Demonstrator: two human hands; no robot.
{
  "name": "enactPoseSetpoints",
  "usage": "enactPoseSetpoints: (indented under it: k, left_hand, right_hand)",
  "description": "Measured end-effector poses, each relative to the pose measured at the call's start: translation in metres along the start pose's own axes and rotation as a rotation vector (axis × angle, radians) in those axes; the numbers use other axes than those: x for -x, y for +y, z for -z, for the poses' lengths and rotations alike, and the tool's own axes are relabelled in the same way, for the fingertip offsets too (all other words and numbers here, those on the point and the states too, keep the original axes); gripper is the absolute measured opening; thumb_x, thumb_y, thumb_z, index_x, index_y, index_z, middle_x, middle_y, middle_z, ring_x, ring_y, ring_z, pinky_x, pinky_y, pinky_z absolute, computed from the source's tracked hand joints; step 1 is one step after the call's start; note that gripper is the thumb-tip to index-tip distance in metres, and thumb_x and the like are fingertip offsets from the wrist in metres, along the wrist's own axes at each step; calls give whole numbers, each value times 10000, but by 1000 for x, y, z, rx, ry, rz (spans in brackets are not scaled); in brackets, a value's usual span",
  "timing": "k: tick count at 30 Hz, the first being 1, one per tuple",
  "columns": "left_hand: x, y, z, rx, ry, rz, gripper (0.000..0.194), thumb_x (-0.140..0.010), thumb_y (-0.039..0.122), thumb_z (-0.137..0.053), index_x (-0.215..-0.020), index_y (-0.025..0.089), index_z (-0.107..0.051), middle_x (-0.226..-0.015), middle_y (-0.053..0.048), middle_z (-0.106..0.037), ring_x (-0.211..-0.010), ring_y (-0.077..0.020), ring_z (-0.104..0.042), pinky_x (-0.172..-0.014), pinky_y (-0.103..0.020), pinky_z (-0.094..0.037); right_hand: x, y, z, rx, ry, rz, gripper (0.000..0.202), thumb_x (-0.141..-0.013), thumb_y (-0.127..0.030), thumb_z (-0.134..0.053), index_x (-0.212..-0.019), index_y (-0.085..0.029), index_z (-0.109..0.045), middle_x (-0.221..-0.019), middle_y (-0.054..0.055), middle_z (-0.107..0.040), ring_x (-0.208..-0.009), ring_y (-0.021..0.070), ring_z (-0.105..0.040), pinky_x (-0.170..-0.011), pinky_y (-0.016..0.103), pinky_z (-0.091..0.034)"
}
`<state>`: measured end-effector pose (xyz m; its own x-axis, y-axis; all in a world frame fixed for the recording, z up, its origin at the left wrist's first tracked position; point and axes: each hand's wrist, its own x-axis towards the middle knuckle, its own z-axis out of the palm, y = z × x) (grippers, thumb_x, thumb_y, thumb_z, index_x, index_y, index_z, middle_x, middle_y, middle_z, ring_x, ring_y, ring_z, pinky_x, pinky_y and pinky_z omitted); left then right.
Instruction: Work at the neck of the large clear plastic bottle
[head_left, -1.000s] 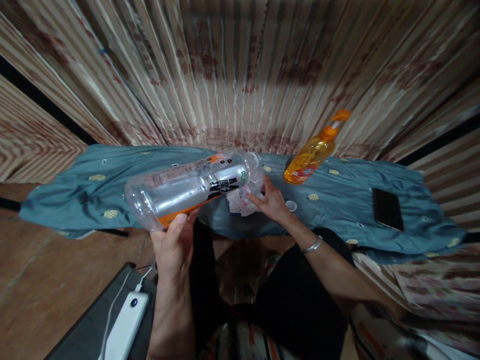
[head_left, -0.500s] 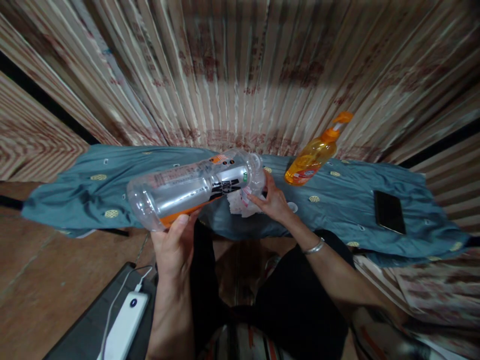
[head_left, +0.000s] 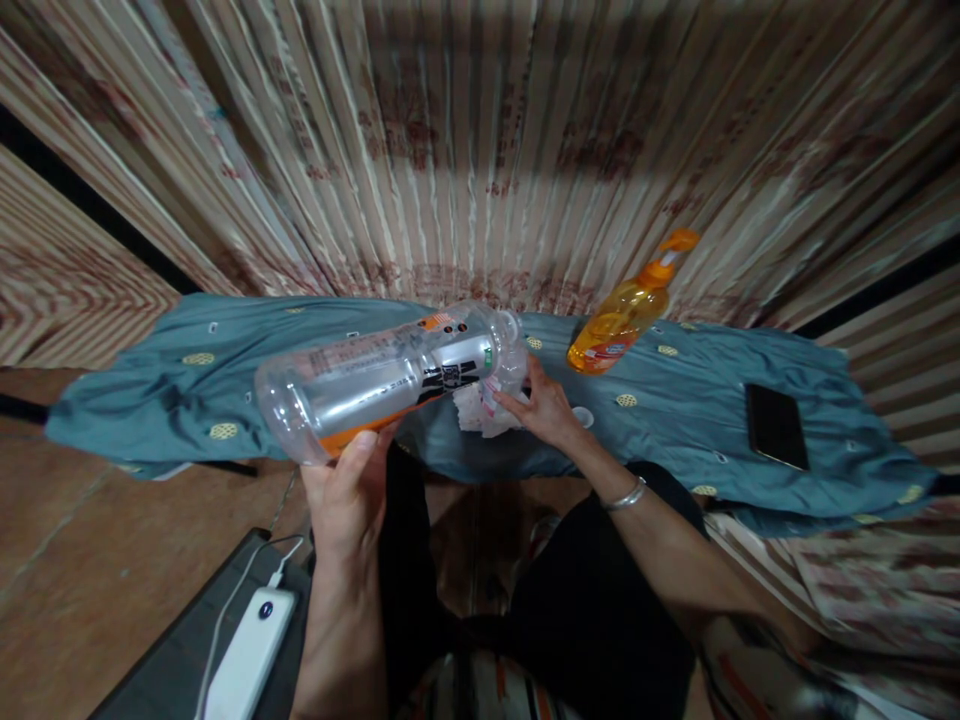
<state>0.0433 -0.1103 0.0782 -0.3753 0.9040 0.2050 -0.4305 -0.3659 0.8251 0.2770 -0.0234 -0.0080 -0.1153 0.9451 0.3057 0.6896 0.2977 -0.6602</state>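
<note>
A large clear plastic bottle [head_left: 367,385] with a silver and orange label is tilted nearly level, its neck to the right and slightly higher. My left hand [head_left: 349,490] is closed around its underside near the base. Just beneath the bottle's mouth is a small clear plastic container [head_left: 512,368], its exact kind partly hidden. My right hand [head_left: 546,405] grips it, with thumb and fingers bent around its right side. Below it lies a crumpled whitish piece with pink print [head_left: 476,412]. Beside my right hand rests a round whitish cap [head_left: 583,416].
An orange pump bottle [head_left: 611,325] leans to the right on the blue-green cloth [head_left: 660,420]. Farther right lies a black phone [head_left: 777,425]. A white power bank [head_left: 251,650] with a cable sits at lower left. Striped curtains [head_left: 465,150] hang behind.
Both hands keep their grips, and the large bottle stays tilted over the small container. The view has shifted very slightly.
</note>
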Motion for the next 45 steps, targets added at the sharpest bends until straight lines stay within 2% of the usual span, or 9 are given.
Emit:
enactPoseSetpoints:
  k: [10, 19, 31, 39, 45]
  left_hand:
    - [1, 0, 0, 12, 9, 9, 632, -615, 321, -918, -1200, 413, -696, -1274, 12, -707, -1276, -296, -614, -953, -409, -589]
    - [1, -1, 1, -4, -10, -1, 565, -653, 336, -898, -1177, 409, -697, -1235, 9, -724, -1265, -288, -623, -985, -418, -573]
    - [2, 0, 0, -2, 17, 16, 611, -638, 329, -906, -1199, 414, -679, -1226, 20, -726, -1252, -288, -631, -1023, -445, -553]
    - [0, -1, 3, -61, -25, -1, 565, -663, 391, -893, -1187, 419, -684, -1197, 7, -736, -1217, -299, -655, -1012, -463, -556]
    - [0, -2, 4, -29, 1, 5, 558, -650, 355, -902, -1166, 415, -701, -1194, 12, -732, -1213, -287, -652, -993, -440, -566]
  right_hand:
    - [-1, 0, 0, 14, 1, -9, 764, -847, -474, -704, -1483, -177, -403, -1224, 138, -720, -1060, 333, -720, -909, 466, -576]
    - [0, -3, 1, 5, -10, -28, 765, -857, -478, -689, -1484, -157, -391, -1205, 152, -723, -1071, 341, -715, -929, 481, -564]
    - [1, -3, 1, 21, 8, -5, 752, -874, -490, -668, -1494, -176, -381, -1217, 141, -723, -1055, 327, -721, -908, 462, -574]
    - [1, -2, 0, 17, 17, 2, 748, -871, -498, -672, -1484, -177, -390, -1194, 137, -735, -1036, 329, -728, -884, 453, -577]
    - [1, -3, 0, -1, 11, -2, 745, -863, -471, -682, -1481, -173, -393, -1221, 142, -723, -1059, 329, -721, -911, 460, -571]
